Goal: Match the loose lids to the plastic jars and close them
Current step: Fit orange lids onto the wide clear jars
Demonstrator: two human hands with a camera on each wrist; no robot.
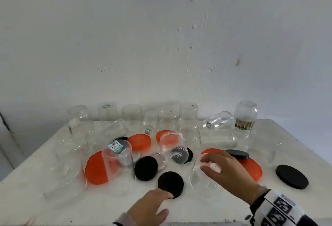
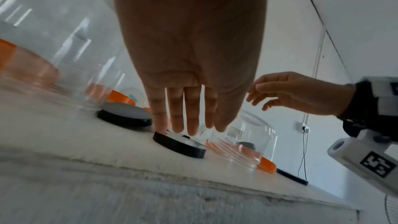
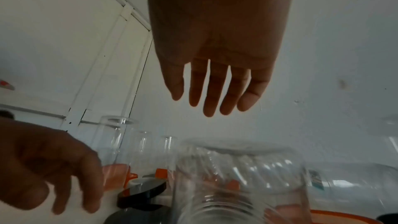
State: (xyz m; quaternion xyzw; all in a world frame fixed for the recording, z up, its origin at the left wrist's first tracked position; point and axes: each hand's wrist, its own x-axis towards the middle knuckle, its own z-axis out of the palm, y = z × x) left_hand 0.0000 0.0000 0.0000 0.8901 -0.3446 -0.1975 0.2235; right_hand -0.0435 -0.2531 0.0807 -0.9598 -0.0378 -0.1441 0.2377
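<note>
black lid (image 1: 170, 184) under left hand (image 1: 150, 206) fingertips, right hand (image 1: 228, 169) over clear jar (image 1: 203, 173)

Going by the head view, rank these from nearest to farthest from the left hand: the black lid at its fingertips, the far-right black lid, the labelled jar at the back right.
1. Black lid at its fingertips: touching the left hand.
2. Far-right black lid: near the table's right edge.
3. Labelled jar: back right, by the wall.

White table (image 1: 224, 206) — clear jars (image 1: 187, 116), orange lids (image 1: 97, 169), black lids (image 1: 292, 176).

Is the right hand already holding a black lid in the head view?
No, the right hand reaches over a clear jar, fingers spread, with no lid in it.
</note>
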